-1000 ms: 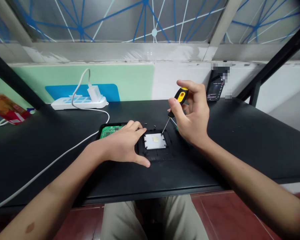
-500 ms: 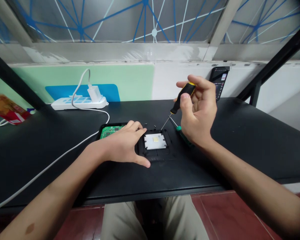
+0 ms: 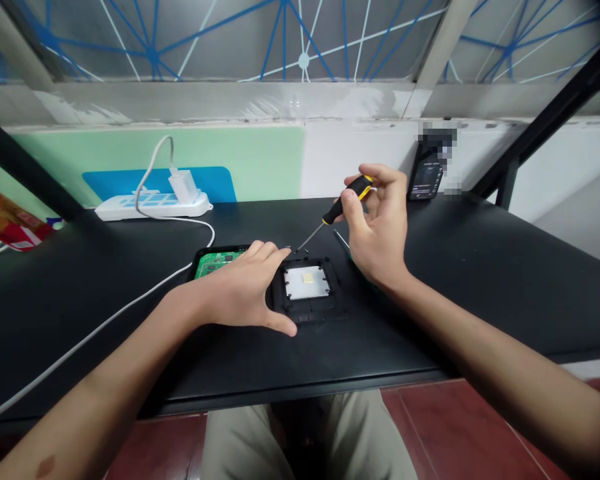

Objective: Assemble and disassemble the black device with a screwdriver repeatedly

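Note:
My left hand (image 3: 245, 287) spans the left side of a black plastic casing (image 3: 340, 313), thumb at its near edge and fingers at its far edge. Inside the casing sits a silver metal plate (image 3: 320, 283) with a pale yellow square on it. My right hand (image 3: 380, 220) is closed around a black-and-yellow screwdriver (image 3: 336, 208), tilted with its tip down by the small dark screws (image 3: 307, 251) behind the casing. Partly under my left hand lies a black shell with a green circuit board (image 3: 215, 262). A second screwdriver (image 3: 341, 239) is mostly hidden by my right hand.
A white power strip (image 3: 153, 205) with a plugged-in charger (image 3: 184, 187) stands at the back left. Its white cable (image 3: 130, 308) runs across the black table (image 3: 480, 287). A phone (image 3: 427, 175) leans against the wall. A red-and-brown packet (image 3: 15, 220) lies far left.
My right hand has moved left and slightly down, taking the screwdriver tip from the casing's far right corner to the loose screws. My left hand stays on the casing.

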`<state>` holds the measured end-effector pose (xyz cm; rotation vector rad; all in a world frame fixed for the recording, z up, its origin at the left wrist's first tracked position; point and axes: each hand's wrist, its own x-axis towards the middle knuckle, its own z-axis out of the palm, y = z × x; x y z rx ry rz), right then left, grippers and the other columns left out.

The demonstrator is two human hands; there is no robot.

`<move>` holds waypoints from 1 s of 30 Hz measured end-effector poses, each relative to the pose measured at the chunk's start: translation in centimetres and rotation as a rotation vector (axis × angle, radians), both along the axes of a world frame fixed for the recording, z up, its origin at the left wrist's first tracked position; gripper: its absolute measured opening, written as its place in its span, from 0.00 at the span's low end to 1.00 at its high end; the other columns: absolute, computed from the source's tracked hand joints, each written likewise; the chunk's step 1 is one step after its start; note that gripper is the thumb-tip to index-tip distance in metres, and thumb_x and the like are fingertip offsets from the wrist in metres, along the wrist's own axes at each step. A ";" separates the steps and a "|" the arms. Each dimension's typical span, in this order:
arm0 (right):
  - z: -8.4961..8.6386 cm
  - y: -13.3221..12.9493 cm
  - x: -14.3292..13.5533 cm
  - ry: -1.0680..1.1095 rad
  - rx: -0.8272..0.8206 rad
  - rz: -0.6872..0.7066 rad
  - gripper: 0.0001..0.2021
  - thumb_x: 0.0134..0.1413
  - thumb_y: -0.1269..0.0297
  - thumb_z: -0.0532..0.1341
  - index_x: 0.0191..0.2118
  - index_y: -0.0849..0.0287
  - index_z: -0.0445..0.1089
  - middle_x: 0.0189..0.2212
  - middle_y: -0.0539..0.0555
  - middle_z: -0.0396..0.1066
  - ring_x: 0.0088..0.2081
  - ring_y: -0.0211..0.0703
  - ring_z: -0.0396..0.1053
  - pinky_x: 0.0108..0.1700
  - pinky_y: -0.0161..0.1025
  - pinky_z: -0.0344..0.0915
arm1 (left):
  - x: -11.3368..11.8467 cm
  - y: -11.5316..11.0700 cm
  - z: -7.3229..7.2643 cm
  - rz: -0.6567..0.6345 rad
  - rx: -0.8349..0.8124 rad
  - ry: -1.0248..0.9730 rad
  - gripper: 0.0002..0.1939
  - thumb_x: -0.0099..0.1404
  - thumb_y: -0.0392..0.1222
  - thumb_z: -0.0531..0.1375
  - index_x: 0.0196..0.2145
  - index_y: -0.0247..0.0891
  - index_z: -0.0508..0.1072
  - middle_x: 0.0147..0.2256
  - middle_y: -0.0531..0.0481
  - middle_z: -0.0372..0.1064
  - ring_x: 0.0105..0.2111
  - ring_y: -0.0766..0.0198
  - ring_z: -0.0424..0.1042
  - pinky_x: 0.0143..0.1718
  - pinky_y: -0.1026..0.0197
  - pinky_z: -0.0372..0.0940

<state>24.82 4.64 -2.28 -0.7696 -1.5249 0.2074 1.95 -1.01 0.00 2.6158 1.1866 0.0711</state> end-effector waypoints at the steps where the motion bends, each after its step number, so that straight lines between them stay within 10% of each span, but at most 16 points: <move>1: -0.2 0.2 0.0 0.005 -0.008 0.000 0.16 0.66 0.50 0.55 0.56 0.45 0.59 0.49 0.54 0.68 0.45 0.44 0.74 0.34 0.42 0.79 | 0.0 0.0 -0.1 0.003 -0.006 -0.005 0.60 0.53 0.71 0.65 0.70 0.32 0.49 0.61 0.34 0.58 0.61 0.39 0.56 0.61 0.44 0.57; 30: -0.9 1.5 0.6 0.032 -0.144 0.002 0.18 0.62 0.53 0.61 0.54 0.47 0.59 0.42 0.53 0.65 0.38 0.42 0.74 0.32 0.43 0.81 | 0.2 0.0 0.1 0.016 -0.035 -0.005 0.53 0.53 0.70 0.66 0.67 0.38 0.57 0.56 0.38 0.60 0.57 0.40 0.57 0.58 0.43 0.59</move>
